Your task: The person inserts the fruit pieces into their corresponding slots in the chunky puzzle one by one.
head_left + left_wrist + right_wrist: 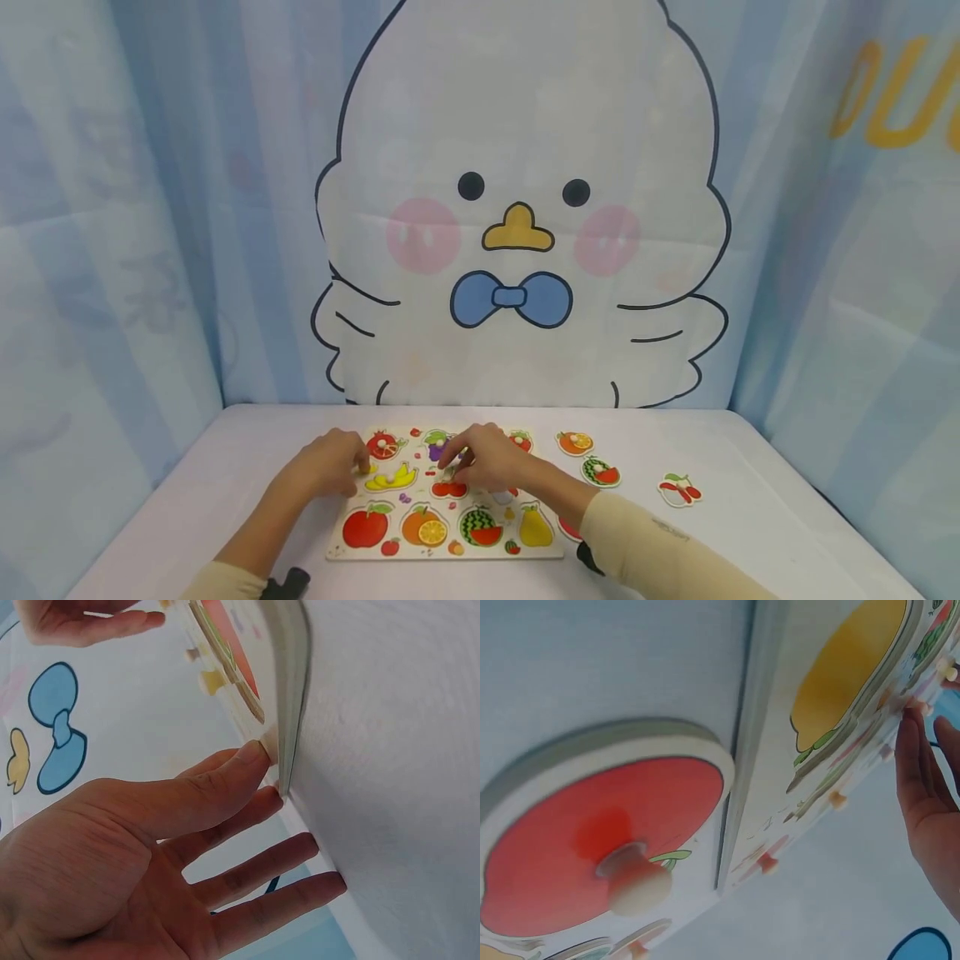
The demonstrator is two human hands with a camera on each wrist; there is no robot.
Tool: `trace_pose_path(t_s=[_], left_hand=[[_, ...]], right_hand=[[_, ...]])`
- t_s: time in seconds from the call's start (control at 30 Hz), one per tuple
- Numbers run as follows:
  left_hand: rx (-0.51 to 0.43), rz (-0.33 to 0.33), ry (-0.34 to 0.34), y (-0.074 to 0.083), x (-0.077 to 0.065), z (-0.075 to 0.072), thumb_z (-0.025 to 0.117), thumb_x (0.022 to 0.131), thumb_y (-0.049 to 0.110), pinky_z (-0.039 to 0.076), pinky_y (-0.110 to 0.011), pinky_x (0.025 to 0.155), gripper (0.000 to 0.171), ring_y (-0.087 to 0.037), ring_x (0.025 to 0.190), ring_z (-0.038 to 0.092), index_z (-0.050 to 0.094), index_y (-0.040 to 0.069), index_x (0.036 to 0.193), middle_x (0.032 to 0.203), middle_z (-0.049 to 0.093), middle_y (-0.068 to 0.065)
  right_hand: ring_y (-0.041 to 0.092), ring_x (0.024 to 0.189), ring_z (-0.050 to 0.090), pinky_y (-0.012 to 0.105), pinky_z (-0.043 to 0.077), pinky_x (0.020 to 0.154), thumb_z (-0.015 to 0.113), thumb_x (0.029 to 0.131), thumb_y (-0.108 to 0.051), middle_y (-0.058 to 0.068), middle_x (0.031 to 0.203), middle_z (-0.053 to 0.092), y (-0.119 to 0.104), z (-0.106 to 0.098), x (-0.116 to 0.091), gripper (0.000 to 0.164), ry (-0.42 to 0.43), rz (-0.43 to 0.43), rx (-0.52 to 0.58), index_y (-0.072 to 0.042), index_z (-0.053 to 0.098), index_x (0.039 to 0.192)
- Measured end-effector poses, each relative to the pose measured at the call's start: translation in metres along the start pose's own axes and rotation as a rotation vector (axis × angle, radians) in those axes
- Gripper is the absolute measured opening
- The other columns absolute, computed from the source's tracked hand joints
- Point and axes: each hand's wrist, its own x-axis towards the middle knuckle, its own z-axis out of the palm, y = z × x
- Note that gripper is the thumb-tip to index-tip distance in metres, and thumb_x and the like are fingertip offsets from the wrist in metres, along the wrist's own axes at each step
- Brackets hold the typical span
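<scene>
In head view, the fruit board (420,555) lies on the table (787,517); the right hand (487,458) is above its cherries (450,490), but whether it grips something, I cannot tell. In left wrist view, the left hand (150,840) pinches the board's edge. In right wrist view, a red piece (555,847) lies beside the board.

Beneath the fingers (259,874) spreads a white table (750,542) with rounded far corners. Beyond the fingers hangs a pale blue striped curtain (277,167) printed with a big white bird (517,100): pink cheeks (420,225), yellow beak (517,239), blue bow tie (510,297). A left cloth (90,292) and right cloth (862,292), also pale blue, flank them, the latter with yellow letters (888,138) high up. Light falls soft and even.
</scene>
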Motion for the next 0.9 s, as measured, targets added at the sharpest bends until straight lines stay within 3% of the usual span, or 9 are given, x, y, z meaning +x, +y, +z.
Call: trace_pose_path(t_s=[0.43,0.6,0.9], left_hand=[[0.007,0.007,-0.003,0.001,0.0,-0.002,0.082,0.071,0.005,0.053,-0.04,0.078,0.021,-0.02,0.083,0.052,0.071,0.012,0.087,0.093,0.064,-0.004],[-0.003,0.004,-0.006,0.002,0.0,-0.001,0.082,0.071,0.005,0.053,-0.04,0.077,0.022,-0.02,0.083,0.052,0.071,0.011,0.088,0.092,0.063,-0.004],[-0.007,0.006,-0.031,0.001,0.001,-0.002,0.082,0.07,0.005,0.053,-0.042,0.079,0.021,-0.02,0.083,0.052,0.071,0.012,0.088,0.089,0.063,-0.002]], right_hand=[[0.006,0.087,0.065,0.02,0.054,0.07,0.069,0.087,-0.007,-0.006,0.108,0.069,0.008,-0.02,-0.024,0.022,-0.037,-0.035,0.11,-0.018,0.073,0.106],[0.007,0.087,0.066,0.02,0.054,0.072,0.069,0.087,-0.008,-0.008,0.107,0.068,0.021,-0.026,-0.034,0.021,-0.017,-0.034,0.119,-0.017,0.072,0.106],[0.014,0.087,0.066,0.022,0.054,0.075,0.069,0.086,-0.006,0.004,0.105,0.07,0.037,-0.043,-0.06,0.02,0.028,-0.018,0.125,-0.012,0.072,0.105]])
